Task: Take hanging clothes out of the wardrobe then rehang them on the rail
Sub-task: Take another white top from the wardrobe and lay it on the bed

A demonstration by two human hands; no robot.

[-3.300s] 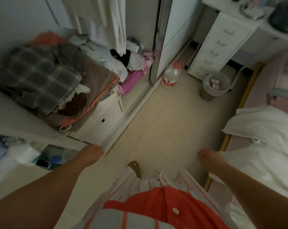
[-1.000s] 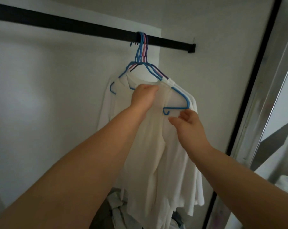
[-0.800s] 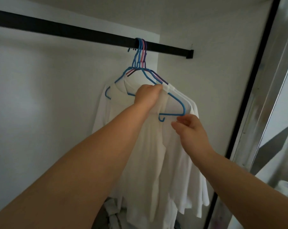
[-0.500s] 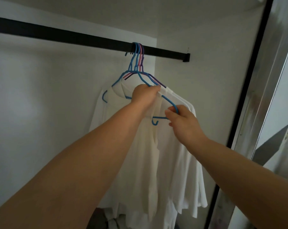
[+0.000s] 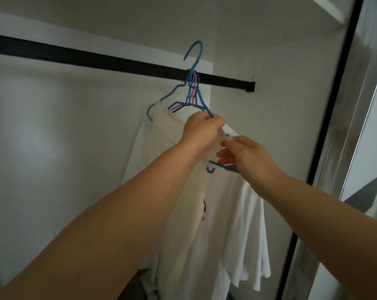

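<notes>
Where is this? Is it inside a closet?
Most likely yes, a wardrobe: a black rail runs across it, white clothes hang from coloured hangers, and a sliding door frame stands at the right.

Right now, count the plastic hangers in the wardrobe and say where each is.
At least 3: a blue plastic hanger lifted clear above the black metal rail, gripped by both hands; another blue one and a pink one hooked on the rail. More may hide bunched there.

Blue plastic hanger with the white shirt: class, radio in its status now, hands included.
Left hand grips blue plastic hanger at its shoulder; right hand holds its lower bar. Hook clear above black rail. Other hangers crowd beside it.
</notes>
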